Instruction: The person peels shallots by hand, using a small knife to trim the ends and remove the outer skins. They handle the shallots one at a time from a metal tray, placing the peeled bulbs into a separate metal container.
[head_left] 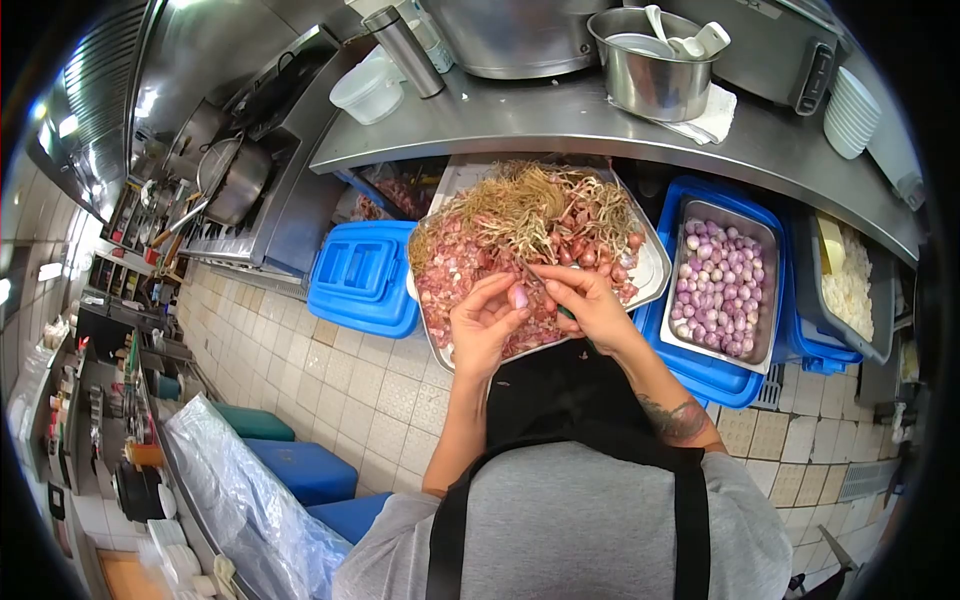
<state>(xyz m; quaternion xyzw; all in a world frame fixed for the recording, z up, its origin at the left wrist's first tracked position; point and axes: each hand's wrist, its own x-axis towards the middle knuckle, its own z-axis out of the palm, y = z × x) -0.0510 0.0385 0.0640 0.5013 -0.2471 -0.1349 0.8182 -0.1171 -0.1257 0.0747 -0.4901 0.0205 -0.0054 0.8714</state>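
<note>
Both hands (540,310) hold a shallot (519,296) over the tray's near edge (445,352).

A tray (652,268) of shallots (560,250) and peelings (470,285) lies before the person. To its right a pan (770,290) of peeled shallots (722,290) sits in a crate (705,375); to its left lies a lidded box (362,278). Behind, on the tabletop (560,125), stands a pot (650,85).

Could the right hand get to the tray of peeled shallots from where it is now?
Probably yes: the right hand sits over the large tray, and the tray of peeled shallots lies open just beside it, uncovered, with nothing between them.
</note>
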